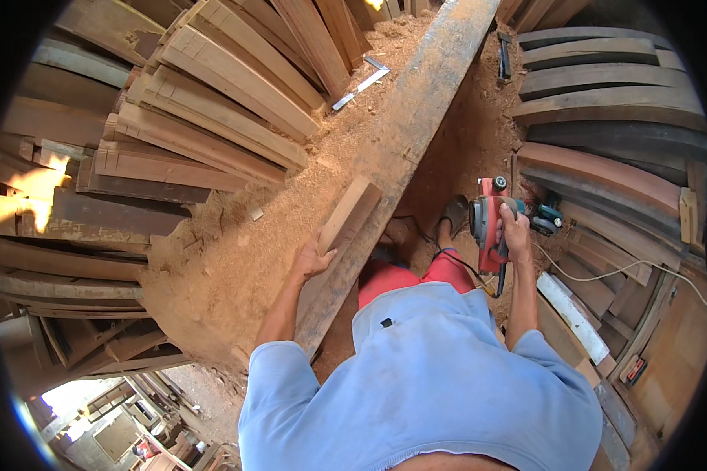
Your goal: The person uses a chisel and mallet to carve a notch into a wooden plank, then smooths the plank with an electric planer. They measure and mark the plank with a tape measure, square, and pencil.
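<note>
The left hand [314,261] gripped the near end of a wooden block [350,213] that lay by the right edge of the plank bench [416,106]; beyond that edge, the right hand [515,235] clutched a red power planer [489,224].

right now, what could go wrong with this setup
The dark cord runs near one leg and might snag. Only the left hand appears to hold the wooden piece, so it could slip. If the red power tool in the right hand came close, the left might get nicked.
</note>
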Demonstrator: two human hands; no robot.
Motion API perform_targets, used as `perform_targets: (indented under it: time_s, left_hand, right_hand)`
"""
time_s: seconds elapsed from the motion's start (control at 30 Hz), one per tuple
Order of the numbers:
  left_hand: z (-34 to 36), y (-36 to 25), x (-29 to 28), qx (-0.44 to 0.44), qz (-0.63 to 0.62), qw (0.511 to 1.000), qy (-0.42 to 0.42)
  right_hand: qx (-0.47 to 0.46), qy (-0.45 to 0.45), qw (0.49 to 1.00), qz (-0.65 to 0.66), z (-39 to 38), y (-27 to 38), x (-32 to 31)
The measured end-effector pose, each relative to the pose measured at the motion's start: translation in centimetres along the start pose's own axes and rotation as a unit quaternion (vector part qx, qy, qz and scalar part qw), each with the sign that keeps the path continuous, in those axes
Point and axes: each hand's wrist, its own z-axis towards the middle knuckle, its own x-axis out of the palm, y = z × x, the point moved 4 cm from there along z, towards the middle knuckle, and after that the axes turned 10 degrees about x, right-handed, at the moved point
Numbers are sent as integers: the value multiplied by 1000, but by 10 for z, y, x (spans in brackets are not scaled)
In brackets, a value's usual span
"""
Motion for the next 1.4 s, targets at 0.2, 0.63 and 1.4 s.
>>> perform_targets:
  time_s: [0.2,0.63,1.4]
  left_hand:
    - [39,5,-6,-9,-39,999,2]
    - [66,25,-11,-36,-48,998,4]
    - [42,-27,-21,-170,29,982,-81]
  right_hand:
    - [30,-4,999,-27,19,-14,-2]
    - [50,13,997,-62,27,-23,15]
    - [-65,219,770,-595,17,-110,81]
